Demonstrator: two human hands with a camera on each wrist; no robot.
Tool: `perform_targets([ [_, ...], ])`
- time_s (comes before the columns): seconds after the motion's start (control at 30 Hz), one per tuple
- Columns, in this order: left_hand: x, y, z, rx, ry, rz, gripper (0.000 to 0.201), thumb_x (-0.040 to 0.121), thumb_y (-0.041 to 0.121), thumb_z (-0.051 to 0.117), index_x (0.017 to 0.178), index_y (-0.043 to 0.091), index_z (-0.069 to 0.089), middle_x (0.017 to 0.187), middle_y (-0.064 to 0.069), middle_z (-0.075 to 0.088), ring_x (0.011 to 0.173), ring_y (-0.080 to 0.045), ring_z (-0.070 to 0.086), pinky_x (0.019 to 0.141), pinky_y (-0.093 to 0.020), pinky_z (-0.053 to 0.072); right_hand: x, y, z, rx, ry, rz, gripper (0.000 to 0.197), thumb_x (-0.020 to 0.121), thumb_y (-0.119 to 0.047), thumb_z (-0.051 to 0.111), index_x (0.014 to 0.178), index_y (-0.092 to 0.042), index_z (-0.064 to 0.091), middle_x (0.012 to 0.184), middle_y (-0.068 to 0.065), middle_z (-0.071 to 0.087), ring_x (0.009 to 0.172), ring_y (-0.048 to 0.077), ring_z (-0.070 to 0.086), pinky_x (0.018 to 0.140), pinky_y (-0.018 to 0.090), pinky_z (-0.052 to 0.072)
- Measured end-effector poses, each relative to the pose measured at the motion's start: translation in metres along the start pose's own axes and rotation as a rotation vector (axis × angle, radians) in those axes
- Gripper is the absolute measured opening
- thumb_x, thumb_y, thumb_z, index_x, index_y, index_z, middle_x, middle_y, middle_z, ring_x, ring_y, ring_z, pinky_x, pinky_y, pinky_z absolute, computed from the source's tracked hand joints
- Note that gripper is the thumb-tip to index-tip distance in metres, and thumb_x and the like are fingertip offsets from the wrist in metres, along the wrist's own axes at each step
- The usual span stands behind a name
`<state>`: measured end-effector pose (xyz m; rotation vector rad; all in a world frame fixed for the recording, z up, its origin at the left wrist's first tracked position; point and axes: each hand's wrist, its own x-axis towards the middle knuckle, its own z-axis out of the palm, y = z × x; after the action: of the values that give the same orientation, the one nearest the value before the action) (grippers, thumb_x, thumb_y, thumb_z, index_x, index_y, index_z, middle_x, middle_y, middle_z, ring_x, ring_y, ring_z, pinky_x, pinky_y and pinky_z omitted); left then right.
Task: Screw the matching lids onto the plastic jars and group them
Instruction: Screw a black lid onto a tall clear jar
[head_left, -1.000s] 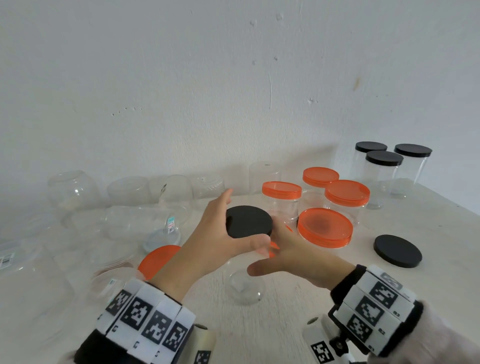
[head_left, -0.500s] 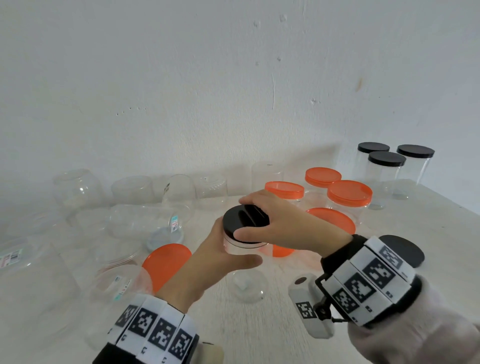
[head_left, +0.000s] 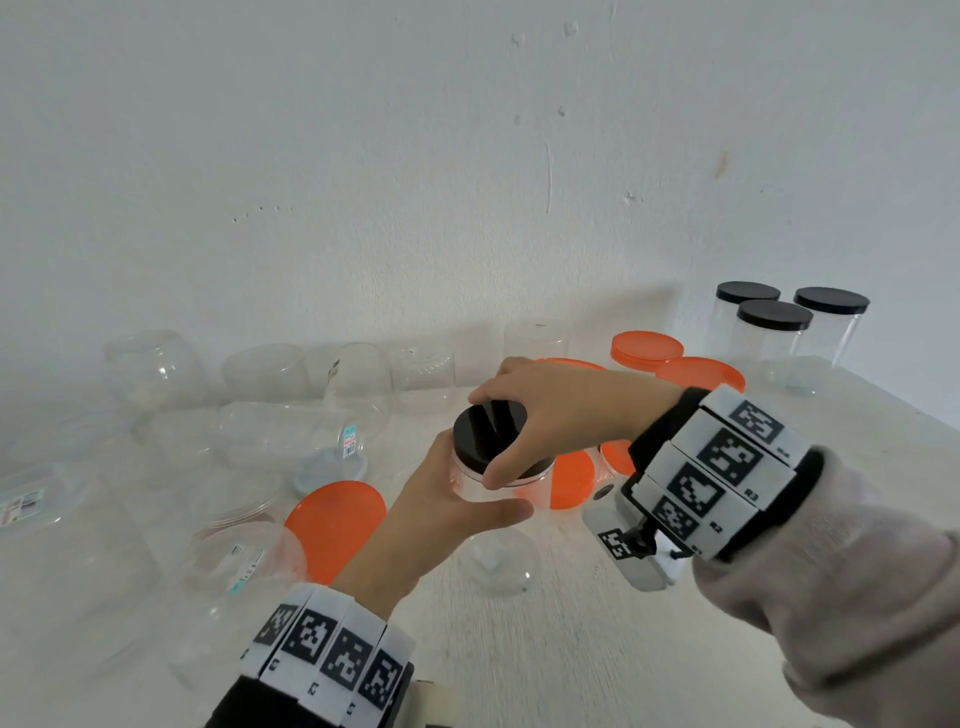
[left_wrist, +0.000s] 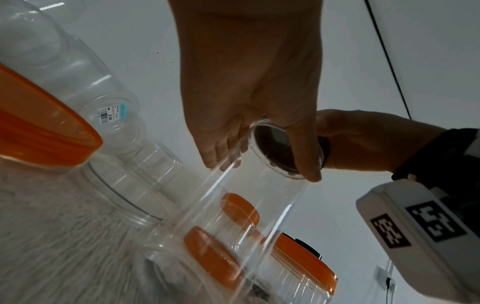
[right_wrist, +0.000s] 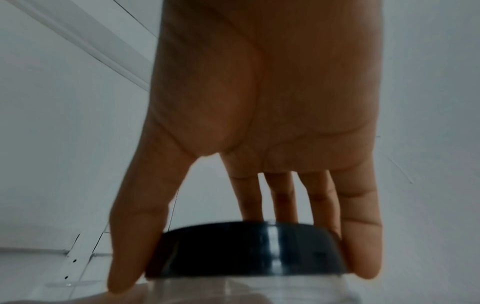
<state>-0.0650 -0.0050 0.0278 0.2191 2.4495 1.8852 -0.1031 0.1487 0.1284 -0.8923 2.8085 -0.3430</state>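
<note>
Both hands (head_left: 550, 415) grip jar (head_left: 483, 486) (black lid (head_left: 485, 428) on).

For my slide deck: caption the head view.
Left hand steadies clear jar while right hand grips its black lid.

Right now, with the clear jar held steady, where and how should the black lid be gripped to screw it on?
Grip the black lid by its side rim from above, as the right hand does: it lies flat on the upright clear jar the left hand holds.
</note>
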Motion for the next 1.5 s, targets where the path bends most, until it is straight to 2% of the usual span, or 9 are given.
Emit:
perform_targets([
  [0.37, -0.001, -0.001, 0.003, 0.010, 0.019, 0.024, 0.090, 0.055, 0.033, 0.084, 0.134, 0.032, 0.041, 0.129, 0.016, 0.056, 0.122, -0.005, 0.051, 0.105, -0.037, 0.043, 0.006, -0.006, 0.003, -0.115, 0.059, 0.007, 0.054, 0.072, -0.061, 0.071, 0.106, -0.019, 0.065, 0.096, -0.005, 0.050, 0.087, 0.019, 0.058, 0.066, 0.027, 0.047],
  [0.6, 0.000, -0.009, 0.007, 0.011, 0.070, 0.023, 0.084, 0.058, 0.033, 0.088, 0.131, 0.034, 0.047, 0.122, 0.020, 0.057, 0.120, -0.002, 0.050, 0.098, -0.025, 0.042, 0.012, -0.008, 0.015, -0.196, 0.194, 0.112, 0.074, 0.067, -0.081, 0.060, 0.089, -0.010, 0.065, 0.084, 0.002, 0.059, 0.063, 0.014, 0.049, 0.050, 0.024, 0.034],
  [0.7, 0.001, -0.011, 0.006, 0.022, 0.058, 0.035, 0.076, 0.066, 0.026, 0.088, 0.131, 0.031, 0.050, 0.120, 0.023, 0.056, 0.119, 0.001, 0.050, 0.090, -0.015, 0.039, 0.010, -0.009, 0.012, -0.192, 0.146, 0.148, 0.080, 0.068, -0.085, 0.055, 0.095, -0.010, 0.062, 0.093, 0.003, 0.060, 0.068, 0.014, 0.052, 0.054, 0.024, 0.039],
  [0.87, 0.000, -0.011, 0.004, -0.007, 0.042, 0.043, 0.078, 0.067, 0.022, 0.088, 0.130, 0.036, 0.044, 0.123, 0.021, 0.058, 0.109, 0.011, 0.053, 0.081, -0.012, 0.041, 0.002, -0.008, -0.016, -0.083, -0.152, 0.102, 0.087, 0.074, -0.065, 0.069, 0.147, -0.035, 0.032, 0.140, -0.012, 0.036, 0.127, 0.016, 0.041, 0.099, 0.036, 0.040],
  [0.97, 0.001, -0.010, 0.005, -0.007, 0.049, 0.040, 0.081, 0.065, 0.024, 0.088, 0.132, 0.034, 0.043, 0.124, 0.019, 0.058, 0.112, 0.006, 0.053, 0.082, -0.013, 0.041, 0.003, -0.010, -0.020, -0.134, -0.160, 0.072, 0.077, 0.072, -0.057, 0.074, 0.139, -0.037, 0.044, 0.128, -0.015, 0.044, 0.116, 0.013, 0.050, 0.096, 0.036, 0.044],
  [1.13, -0.001, -0.012, 0.006, -0.027, 0.046, 0.047, 0.078, 0.067, 0.022, 0.087, 0.130, 0.037, 0.044, 0.123, 0.023, 0.058, 0.111, 0.013, 0.051, 0.079, -0.010, 0.040, 0.009, -0.011, -0.010, -0.161, -0.091, 0.150, 0.073, 0.067, -0.074, 0.068, 0.112, -0.018, 0.057, 0.099, -0.001, 0.063, 0.067, 0.017, 0.071, 0.057, 0.025, 0.046],
  [1.23, 0.000, -0.012, 0.005, -0.028, 0.045, 0.042, 0.077, 0.067, 0.024, 0.087, 0.129, 0.039, 0.044, 0.121, 0.026, 0.057, 0.105, 0.020, 0.050, 0.073, -0.004, 0.041, 0.009, -0.011, -0.009, -0.188, -0.085, 0.161, 0.079, 0.069, -0.077, 0.064, 0.117, -0.015, 0.055, 0.105, 0.001, 0.062, 0.086, 0.021, 0.069, 0.063, 0.026, 0.047],
  [1.33, 0.000, -0.012, 0.005, -0.006, 0.044, 0.042, 0.081, 0.066, 0.027, 0.088, 0.133, 0.036, 0.042, 0.125, 0.021, 0.056, 0.117, 0.005, 0.050, 0.086, -0.014, 0.041, 0.006, -0.011, -0.013, -0.189, -0.146, 0.111, 0.087, 0.072, -0.067, 0.069, 0.143, -0.029, 0.037, 0.133, -0.008, 0.042, 0.119, 0.017, 0.047, 0.090, 0.034, 0.044],
  [1.5, 0.000, -0.011, 0.006, -0.007, 0.043, 0.038, 0.083, 0.066, 0.026, 0.088, 0.134, 0.034, 0.042, 0.125, 0.019, 0.057, 0.119, -0.001, 0.051, 0.093, -0.023, 0.043, 0.008, -0.014, -0.012, -0.168, -0.111, 0.056, 0.072, 0.071, -0.061, 0.074, 0.132, -0.032, 0.050, 0.117, -0.014, 0.046, 0.109, 0.012, 0.050, 0.090, 0.035, 0.049],
])
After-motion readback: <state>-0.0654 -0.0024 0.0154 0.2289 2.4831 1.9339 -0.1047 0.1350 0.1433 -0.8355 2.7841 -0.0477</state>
